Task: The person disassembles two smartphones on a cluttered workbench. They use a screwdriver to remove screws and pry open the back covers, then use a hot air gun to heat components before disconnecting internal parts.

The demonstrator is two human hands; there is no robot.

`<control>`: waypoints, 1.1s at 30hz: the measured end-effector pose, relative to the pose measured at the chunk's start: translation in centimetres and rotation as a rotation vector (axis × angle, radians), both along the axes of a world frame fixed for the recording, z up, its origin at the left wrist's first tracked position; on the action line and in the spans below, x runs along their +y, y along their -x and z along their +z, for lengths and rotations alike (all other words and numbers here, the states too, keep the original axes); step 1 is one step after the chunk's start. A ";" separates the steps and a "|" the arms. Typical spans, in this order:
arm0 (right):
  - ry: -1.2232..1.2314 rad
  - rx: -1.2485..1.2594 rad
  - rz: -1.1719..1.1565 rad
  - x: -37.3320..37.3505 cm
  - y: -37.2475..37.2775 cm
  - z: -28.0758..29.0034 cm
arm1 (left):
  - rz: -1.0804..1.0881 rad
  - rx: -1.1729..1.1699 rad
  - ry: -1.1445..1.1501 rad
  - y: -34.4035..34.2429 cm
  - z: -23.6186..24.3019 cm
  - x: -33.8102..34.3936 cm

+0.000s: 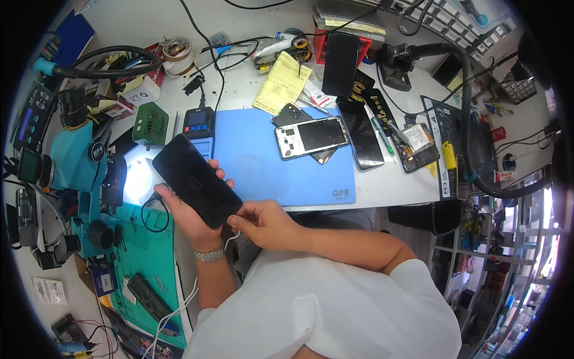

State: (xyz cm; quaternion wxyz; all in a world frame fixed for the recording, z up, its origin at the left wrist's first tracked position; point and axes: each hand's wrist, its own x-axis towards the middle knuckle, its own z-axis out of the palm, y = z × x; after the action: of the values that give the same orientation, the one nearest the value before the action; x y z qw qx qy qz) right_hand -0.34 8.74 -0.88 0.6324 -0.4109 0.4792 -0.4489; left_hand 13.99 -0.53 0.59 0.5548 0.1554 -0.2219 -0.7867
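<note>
A black smartphone (194,179) lies tilted across my left hand (186,216), screen up, with a faint small icon lit on the dark glass. My left fingers wrap round its far edge and the thumb rests along the near side. At the phone's lower right end, my right hand (268,225) pinches the end of a white cable (192,294). The plug is hidden by the fingers, so how far it sits in the port cannot be seen. From there the cable runs past my left wrist and down toward the lower left.
On the blue mat (239,161) lies an opened phone (314,136) over a dark back cover. Beside it are a black phone (360,134), a green screwdriver (382,136) and a disassembled phone (417,149). A teal microscope (75,149) and a green vented box (150,124) stand left.
</note>
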 end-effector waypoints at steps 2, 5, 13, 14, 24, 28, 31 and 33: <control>0.141 0.051 -0.043 -0.1 -0.4 0.3 | 0.015 -0.011 -0.042 -0.3 0.1 -0.2; 0.264 0.176 -0.105 0.4 -0.1 0.5 | -0.052 -0.025 -0.025 0.2 -0.2 -0.5; 0.264 0.239 0.018 -0.1 1.2 1.2 | 0.040 -0.035 -0.053 0.3 0.0 0.4; 0.210 0.220 0.016 0.0 1.2 1.2 | 0.047 -0.033 -0.041 0.3 -0.2 0.5; 0.452 0.324 -0.051 -0.2 1.5 2.5 | 0.357 -0.317 -0.067 -1.9 3.2 -3.1; 0.403 -0.031 -0.225 -2.0 2.2 2.7 | 0.392 -0.577 -0.081 0.5 2.0 -2.0; 0.317 -0.148 -0.225 -2.3 2.1 3.4 | 0.402 -0.601 -0.033 1.8 1.0 -2.0; 0.279 -0.117 -0.246 -2.1 2.4 3.2 | 0.386 -0.597 0.018 2.5 0.6 -1.7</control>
State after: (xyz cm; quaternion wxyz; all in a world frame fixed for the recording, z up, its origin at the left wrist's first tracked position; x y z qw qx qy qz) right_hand -2.77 6.62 2.36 0.5366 -0.4062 0.4213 -0.6079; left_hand 11.45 -2.26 1.20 0.6054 0.4125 -0.3477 -0.5851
